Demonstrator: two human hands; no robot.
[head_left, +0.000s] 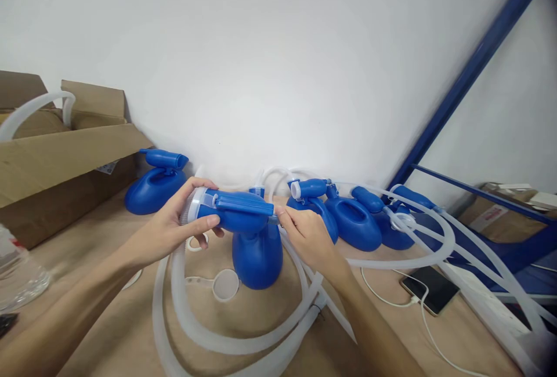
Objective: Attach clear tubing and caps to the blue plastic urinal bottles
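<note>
Grip: both hands are holding one part, the blue plastic tapered receptacle with a moulded ridge [241, 211]. The left hand [177, 214] is wrapping the wide end at the white ribbed plastic collar [191, 206], its thumb lying along the near side. The right hand [304, 229] is pinching the narrow tip between thumb and fingers; whether it is turning, pushing or only steadying, I cannot tell.

Position: the receptacle is being held up between the two hands. Behind and below the grip, a rounded blue plastic bottle [257, 264] is standing on the tan tabletop [130, 307]; contact between the two is unclear. Nearer the wearer, below the grip, a thick translucent white hose [217, 345] is curving in loops, with a white round plastic cap on a strap [226, 285] lying inside them.

Technique (judgement): the left hand should be bracing the body firmly without squeezing the collar askew, while the right is working in line with the tip, not levering it sideways.

Orientation: the long axis is running crosswise, almost level, dipping slightly toward the right hand. The wide end is pointing left, the tip right, with the ridge facing up toward the wearer
</note>
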